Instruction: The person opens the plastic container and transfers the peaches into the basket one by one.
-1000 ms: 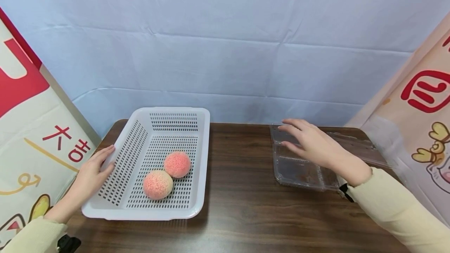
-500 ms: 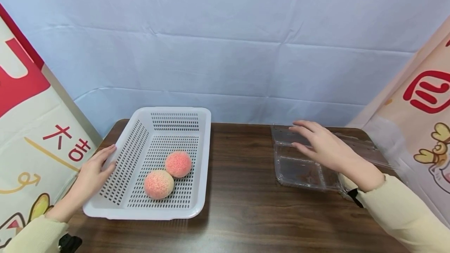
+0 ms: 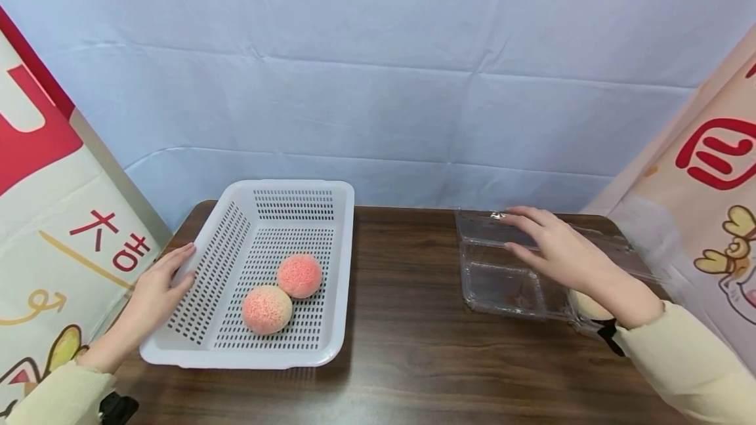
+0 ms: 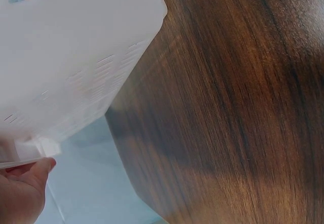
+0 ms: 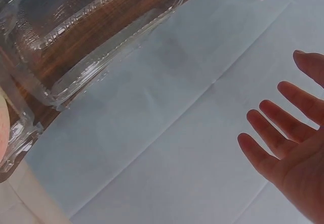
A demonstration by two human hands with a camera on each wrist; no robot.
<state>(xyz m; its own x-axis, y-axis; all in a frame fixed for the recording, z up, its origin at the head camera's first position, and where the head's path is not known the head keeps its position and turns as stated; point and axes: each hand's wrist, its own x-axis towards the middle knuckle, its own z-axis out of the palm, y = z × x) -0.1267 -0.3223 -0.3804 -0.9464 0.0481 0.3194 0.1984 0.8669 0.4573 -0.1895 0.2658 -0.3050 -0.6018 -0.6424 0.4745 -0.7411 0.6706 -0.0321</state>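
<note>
Your left hand point(image 3: 156, 290) grips the left rim of the white basket point(image 3: 236, 359), thumb and fingers closed on that edge; your right hand point(image 3: 561, 248) is wide, fingers spread and holding nothing, above the clear tray point(image 3: 502, 287), and the right wrist view shows its fingertips apart from the plastic.

In the basket, a pink ball point(image 3: 299, 275) and a pink-and-cream ball point(image 3: 267, 309) sit side by side on the slotted floor, in the near half and toward the right wall; you have slotted floor showing between them and the left wall, and more of it up to the far wall; the pink-and-cream one is the nearer to you.

The basket stands at the left end of the wooden table point(image 3: 407, 320), a wide stretch of wood grain lying between its right rim and the tray's left edge; more wood runs along your side of the tray; the tray's far edge lies near the table's back edge, just short of the pale blue cloth point(image 3: 378, 84).

Beneath your right wrist, a pale rounded piece point(image 3: 589, 305) shows at the tray's near side, mostly hidden; printed panels point(image 3: 717, 169) flank you left and right.
</note>
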